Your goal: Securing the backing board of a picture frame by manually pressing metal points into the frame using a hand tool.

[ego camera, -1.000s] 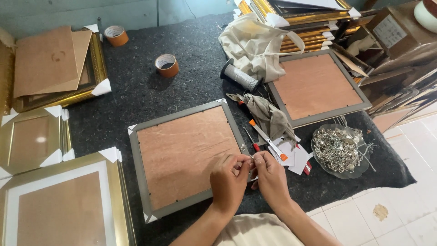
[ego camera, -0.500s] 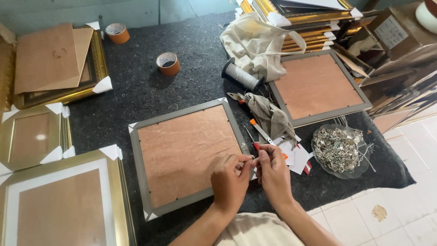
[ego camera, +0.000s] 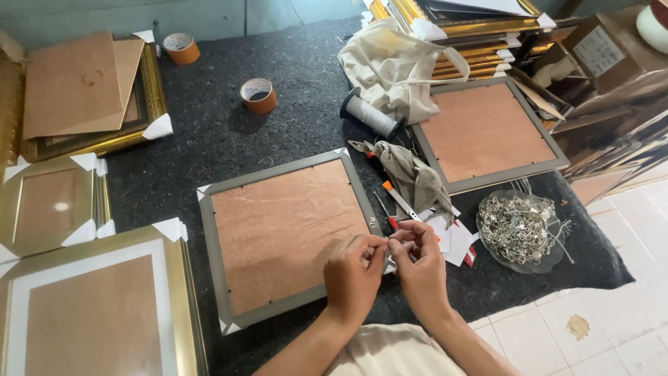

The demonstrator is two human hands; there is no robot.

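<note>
Nearest, left hand [ego camera: 353, 273] and right hand [ego camera: 417, 263] together at the near right edge of the grey frame [ego camera: 289, 237], fingertips pinched on one small metal part [ego camera: 388, 239], too tiny to name for sure

Part held just above the frame's right rail, at the rim of the brown backing board [ego camera: 285, 233]

Risks, judged from this: so slight a pinch could let the part slip, drop onto the dark felt of the bench [ego camera: 209, 139] and vanish among the clutter; knuckles leaning on the board could press it out of its clips; red-handled tool [ego camera: 387, 213] and orange cutter [ego camera: 400, 198] just beyond the right hand, easy to knock or catch a finger on

Frame lying flat, back up, nearly square, turned slightly so the right rail runs from near right to far, a little leftward; long axis roughly near to far; paper corner guards at its corners

Farther right, clear dish of silvery hardware [ego camera: 518, 228], close to the bench's near edge, liable to spill if bumped

Beyond, grey rag [ego camera: 412, 177], thread spool [ego camera: 369, 115], second frame [ego camera: 487, 132], two tape rolls [ego camera: 257, 95]

Far left, gold frames [ego camera: 90, 306] stacked
</note>
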